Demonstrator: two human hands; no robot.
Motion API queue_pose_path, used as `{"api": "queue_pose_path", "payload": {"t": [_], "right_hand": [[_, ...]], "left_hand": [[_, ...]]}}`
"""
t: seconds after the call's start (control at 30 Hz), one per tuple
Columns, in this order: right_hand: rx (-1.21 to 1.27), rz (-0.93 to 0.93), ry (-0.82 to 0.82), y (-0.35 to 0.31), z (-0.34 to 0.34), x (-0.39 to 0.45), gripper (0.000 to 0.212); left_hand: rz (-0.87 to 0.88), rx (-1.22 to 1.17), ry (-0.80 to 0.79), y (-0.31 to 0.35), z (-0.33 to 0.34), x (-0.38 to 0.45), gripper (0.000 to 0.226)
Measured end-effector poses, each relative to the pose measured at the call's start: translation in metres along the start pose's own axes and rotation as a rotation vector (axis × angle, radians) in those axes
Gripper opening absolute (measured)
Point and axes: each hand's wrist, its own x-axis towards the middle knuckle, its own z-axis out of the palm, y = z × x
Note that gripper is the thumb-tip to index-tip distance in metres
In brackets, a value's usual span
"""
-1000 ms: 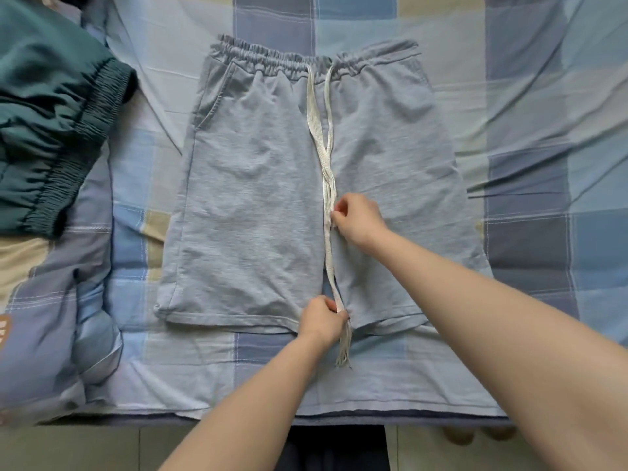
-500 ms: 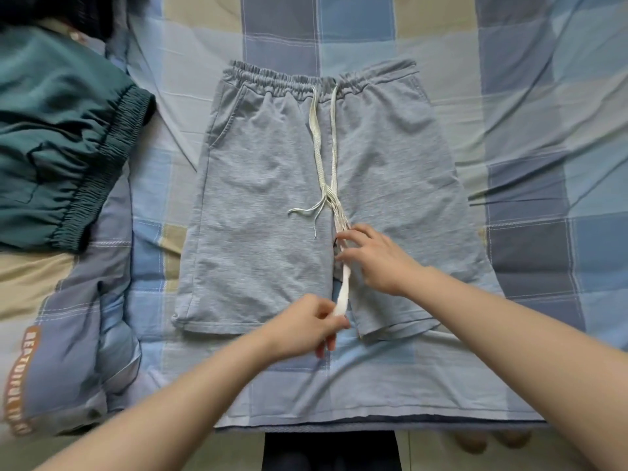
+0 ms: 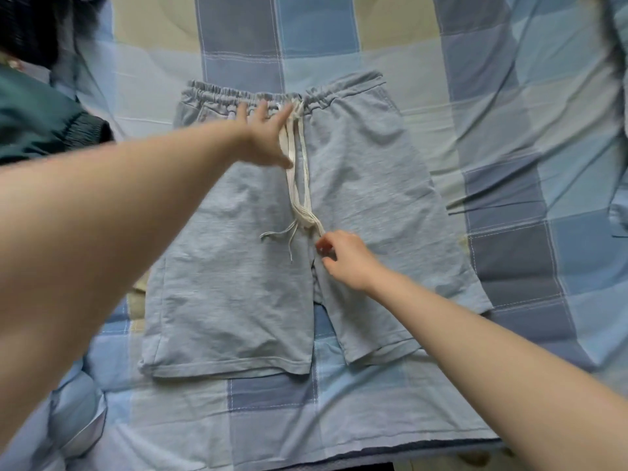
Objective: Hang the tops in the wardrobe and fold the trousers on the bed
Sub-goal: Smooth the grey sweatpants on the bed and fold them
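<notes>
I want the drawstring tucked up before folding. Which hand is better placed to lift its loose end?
Right. The right hand pinches at the drawstring end mid-shorts; the left hand lies flat near the waistband.

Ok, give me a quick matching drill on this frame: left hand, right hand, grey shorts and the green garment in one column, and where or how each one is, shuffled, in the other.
Things:
1. left hand
2. right hand
3. grey shorts
4. green garment

Places or states:
A. bunched at the left edge of the bed
B. spread flat, waistband away from the person
C. fingers straight, reaching to the waistband
D. fingertips at the lower end of the drawstring

Pairs: 1-C, 2-D, 3-B, 4-A
</notes>
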Motion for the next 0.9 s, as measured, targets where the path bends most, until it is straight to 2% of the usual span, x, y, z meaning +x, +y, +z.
{"api": "queue_pose_path", "payload": {"t": [0.1,0.17,0.23,0.3,0.4,0.47,0.5,0.6,0.67,0.73,0.77,0.83,0.9], "right_hand": [[0.025,0.055,0.047,0.010,-0.005,-0.007,0.028],[0.042,0.099,0.133,0.025,-0.016,-0.017,0.030],[0.024,0.171,0.232,0.049,-0.028,-0.029,0.032],[-0.040,0.317,0.333,0.077,-0.041,-0.041,0.037],[-0.085,0.637,0.468,0.120,-0.058,-0.060,0.046],[-0.007,0.839,0.411,0.144,-0.068,-0.073,0.059],[0.029,0.874,0.351,0.153,-0.070,-0.079,0.061],[0.117,0.764,0.190,0.158,-0.074,-0.093,0.038],[0.220,0.641,0.055,0.142,-0.074,-0.098,0.039],[0.224,0.441,-0.027,0.116,-0.075,-0.099,0.052],[0.205,0.322,-0.046,0.100,-0.074,-0.100,0.058],[0.175,0.119,-0.120,0.066,-0.066,-0.102,0.066],[0.242,0.038,-0.300,0.044,-0.065,-0.104,0.064]], "left_hand": [[-0.011,-0.041,-0.067,0.014,0.065,-0.014,0.092],[0.066,-0.001,-0.080,0.021,0.110,-0.034,0.085],[0.164,0.110,-0.015,0.028,0.148,-0.057,0.075],[0.182,0.160,-0.011,0.036,0.175,-0.072,0.071],[0.129,0.138,-0.113,0.042,0.188,-0.081,0.074],[0.102,0.158,-0.154,0.046,0.182,-0.083,0.080],[0.087,0.170,-0.162,0.050,0.179,-0.083,0.082],[0.046,0.176,-0.103,0.069,0.164,-0.087,0.073],[0.129,0.064,0.006,0.083,0.158,-0.093,0.063],[0.277,-0.265,0.071,0.099,0.153,-0.099,0.054],[0.288,-0.475,0.053,0.109,0.151,-0.102,0.049],[0.143,-0.914,-0.095,0.130,0.146,-0.103,0.045],[-0.077,-1.291,-0.180,0.145,0.147,-0.101,0.023]]}}
